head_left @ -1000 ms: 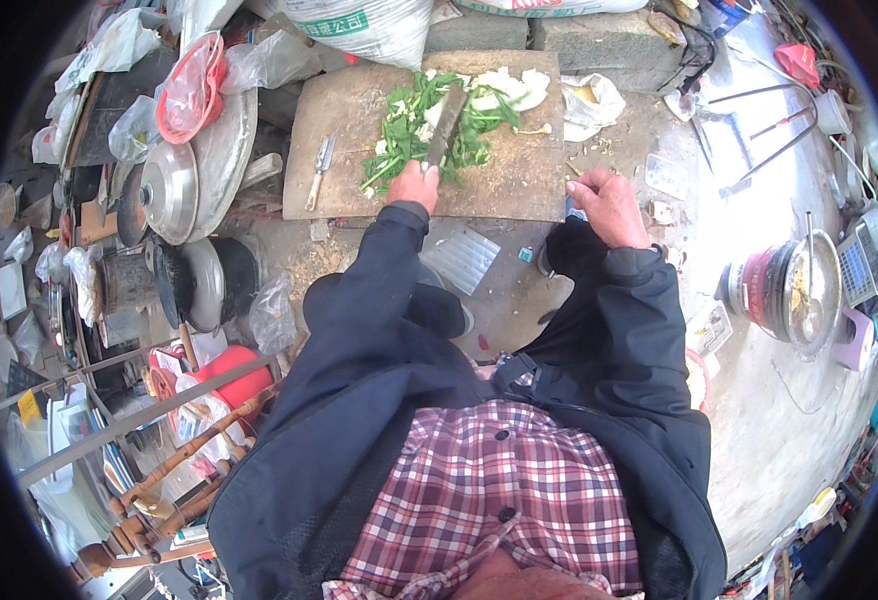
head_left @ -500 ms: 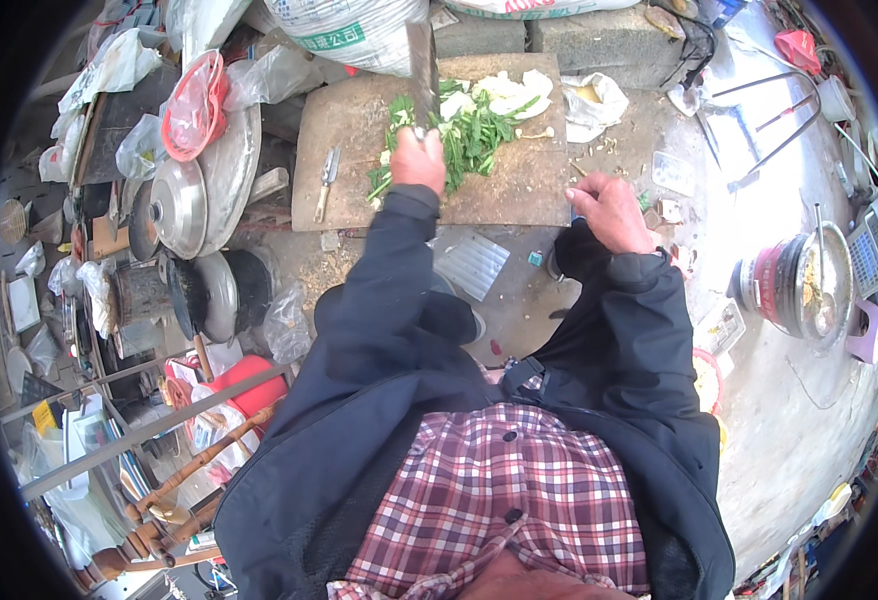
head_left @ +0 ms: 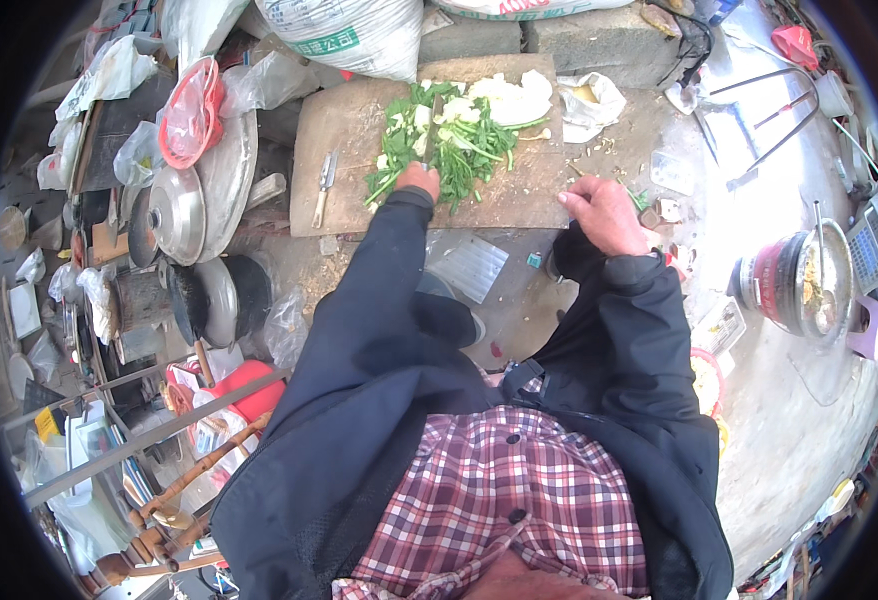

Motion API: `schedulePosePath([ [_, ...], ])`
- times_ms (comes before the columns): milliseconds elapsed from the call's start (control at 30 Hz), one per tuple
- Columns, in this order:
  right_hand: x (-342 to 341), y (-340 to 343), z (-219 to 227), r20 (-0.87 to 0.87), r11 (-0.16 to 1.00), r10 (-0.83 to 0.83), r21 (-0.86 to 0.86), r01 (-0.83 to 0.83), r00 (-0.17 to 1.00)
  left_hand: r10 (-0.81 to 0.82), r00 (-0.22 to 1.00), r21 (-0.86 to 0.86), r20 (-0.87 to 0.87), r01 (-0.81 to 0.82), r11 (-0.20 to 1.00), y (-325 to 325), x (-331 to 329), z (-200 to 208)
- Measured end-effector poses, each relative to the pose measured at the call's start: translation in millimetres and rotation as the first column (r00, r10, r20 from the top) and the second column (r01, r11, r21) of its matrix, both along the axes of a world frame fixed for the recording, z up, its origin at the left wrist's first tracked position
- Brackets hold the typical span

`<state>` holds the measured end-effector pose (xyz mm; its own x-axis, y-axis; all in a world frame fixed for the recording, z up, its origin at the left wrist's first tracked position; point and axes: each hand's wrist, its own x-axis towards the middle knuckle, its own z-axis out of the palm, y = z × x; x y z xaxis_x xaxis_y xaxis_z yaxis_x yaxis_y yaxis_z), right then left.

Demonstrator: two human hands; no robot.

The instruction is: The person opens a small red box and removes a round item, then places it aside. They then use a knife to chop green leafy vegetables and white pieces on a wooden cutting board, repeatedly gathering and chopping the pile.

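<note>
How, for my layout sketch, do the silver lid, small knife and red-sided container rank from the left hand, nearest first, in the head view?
1. Small knife: on the board, left of the left hand.
2. Silver lid: farther left.
3. Red-sided container: far right.

**Room at both sides, a crowded middle**

The greens (head_left: 469, 155) fill the middle of my board (head_left: 529, 190), and the cleaver (head_left: 433, 125) stands among them, closing the straight way across. Between my right grip (head_left: 607, 215) and the greens, bare wood lets me pass along the near right part. On the left, a bare strip runs between the small knife (head_left: 325, 187) and the greens; my left forearm (head_left: 399, 232) crosses the near edge beside it. Beyond the far edge, the sack (head_left: 344, 35) and blocks (head_left: 599, 45) bar the way; the white bag (head_left: 594, 108) crowds the right edge.
</note>
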<state>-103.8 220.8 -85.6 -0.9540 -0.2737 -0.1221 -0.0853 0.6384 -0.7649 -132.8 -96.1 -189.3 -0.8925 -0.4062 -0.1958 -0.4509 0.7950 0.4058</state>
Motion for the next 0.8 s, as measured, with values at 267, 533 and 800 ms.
schedulePosePath([
  [267,0.9,0.0,1.6,0.072,1.0,-0.001,-0.022,0.003,0.997,0.15,0.959,0.179,-0.242,-0.108,0.978,26.9,-4.3,14.0],
  [533,2.1,2.7,3.1,0.058,1.0,-0.013,-0.021,0.014,0.998,0.012,0.989,0.057,-0.149,-0.004,0.998,21.4,-12.7,-1.8],
  [800,3.7,1.3,4.2,0.04,0.999,0.023,-0.026,-0.022,0.999,-0.088,0.995,-0.04,-0.055,0.086,0.996,10.7,-16.1,8.8],
])
